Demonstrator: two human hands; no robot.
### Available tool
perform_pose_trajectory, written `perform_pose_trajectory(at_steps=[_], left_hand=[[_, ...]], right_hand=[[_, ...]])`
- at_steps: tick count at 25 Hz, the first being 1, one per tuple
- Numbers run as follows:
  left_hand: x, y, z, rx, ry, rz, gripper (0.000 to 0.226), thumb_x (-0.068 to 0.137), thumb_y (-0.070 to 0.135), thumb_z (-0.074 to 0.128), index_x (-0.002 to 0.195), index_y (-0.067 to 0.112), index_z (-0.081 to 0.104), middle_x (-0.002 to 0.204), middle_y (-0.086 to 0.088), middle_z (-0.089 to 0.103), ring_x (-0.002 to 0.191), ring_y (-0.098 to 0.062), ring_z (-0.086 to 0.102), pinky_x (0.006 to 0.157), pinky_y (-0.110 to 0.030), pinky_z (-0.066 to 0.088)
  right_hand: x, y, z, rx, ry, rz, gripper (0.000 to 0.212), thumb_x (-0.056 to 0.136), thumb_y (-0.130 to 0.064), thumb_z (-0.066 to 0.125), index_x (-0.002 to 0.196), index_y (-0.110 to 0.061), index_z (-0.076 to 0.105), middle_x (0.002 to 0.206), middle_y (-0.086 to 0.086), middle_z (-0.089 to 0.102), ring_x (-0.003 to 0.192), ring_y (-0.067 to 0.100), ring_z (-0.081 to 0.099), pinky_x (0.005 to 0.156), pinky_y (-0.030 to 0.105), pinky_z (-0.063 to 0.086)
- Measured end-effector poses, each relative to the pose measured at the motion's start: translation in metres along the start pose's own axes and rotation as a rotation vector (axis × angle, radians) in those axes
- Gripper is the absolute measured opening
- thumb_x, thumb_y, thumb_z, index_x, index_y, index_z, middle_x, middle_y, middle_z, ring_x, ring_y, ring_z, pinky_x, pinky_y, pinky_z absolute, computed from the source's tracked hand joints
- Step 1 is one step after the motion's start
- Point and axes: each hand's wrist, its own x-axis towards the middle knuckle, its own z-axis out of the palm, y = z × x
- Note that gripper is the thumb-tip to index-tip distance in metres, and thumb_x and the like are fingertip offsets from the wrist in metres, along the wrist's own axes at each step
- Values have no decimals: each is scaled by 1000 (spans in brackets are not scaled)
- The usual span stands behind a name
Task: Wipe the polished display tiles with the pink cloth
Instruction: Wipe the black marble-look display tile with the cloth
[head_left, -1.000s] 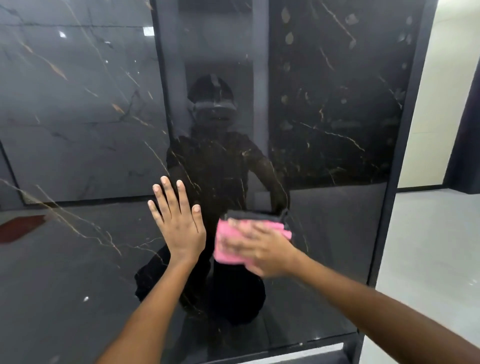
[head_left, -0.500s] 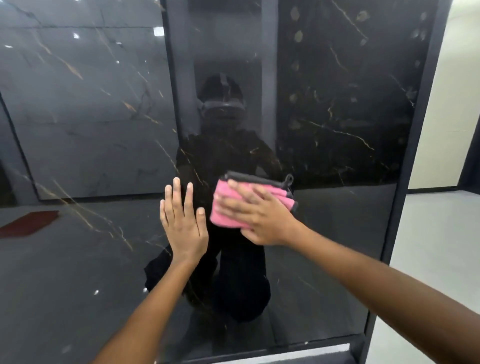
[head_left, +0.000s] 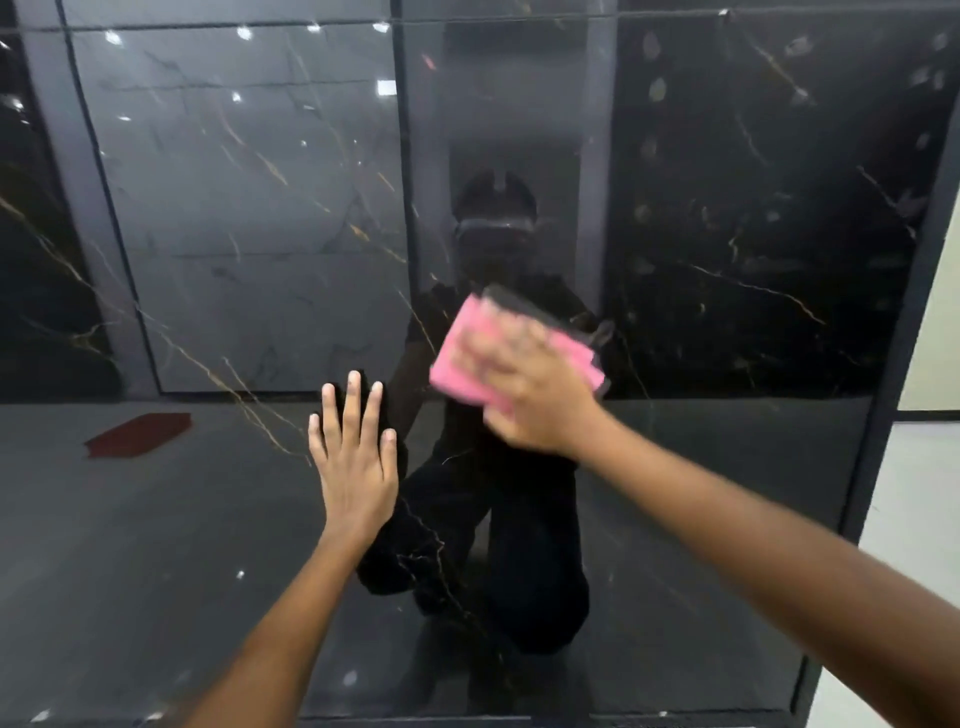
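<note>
The polished display tile stands upright, black with gold veining, glossy enough to mirror the person and the room behind. A dark frame runs down its right edge.

Left hand: released, fingers straight and slightly spread, palm flat against the tile left of its middle. It holds nothing and appears to serve as a brace.

Right hand: pressed over the pink cloth, which lies flat against the tile near its centre, just up and right of the left hand. The cloth is folded into a pad with a dark layer showing along its upper edge. The hand is blurred by motion, so it cannot be told for certain whether the fingers curl round the cloth or only press on it with fingers laid flat; they look mostly flat.

Assessment: the wiping stroke is under way on the central area. Pale smudges remain visible in the upper right part of the tile, and the lower part shows no sign either way.

Recommendations for the step in hand: keep the pad flat and fully under the palm so bare skin does not touch the gloss; work in overlapping passes toward the right-edge frame and the upper right corner; refold to a clean face if streaks appear. The bracing palm is likely to leave a print, so that patch should be wiped last.
</note>
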Motion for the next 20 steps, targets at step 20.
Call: perform_pose_trajectory(at_steps=[20], left_hand=[[-17,-14,16,4,48,59,59,99,28,31,155,23,11,163,11,-8,151,-21,-7,121,-44,-6]], right_hand=[[15,7,-19,-20,-50,384,67,70,-21,58,137,-19,53,148,6,42,140,34,24,98,42,27]])
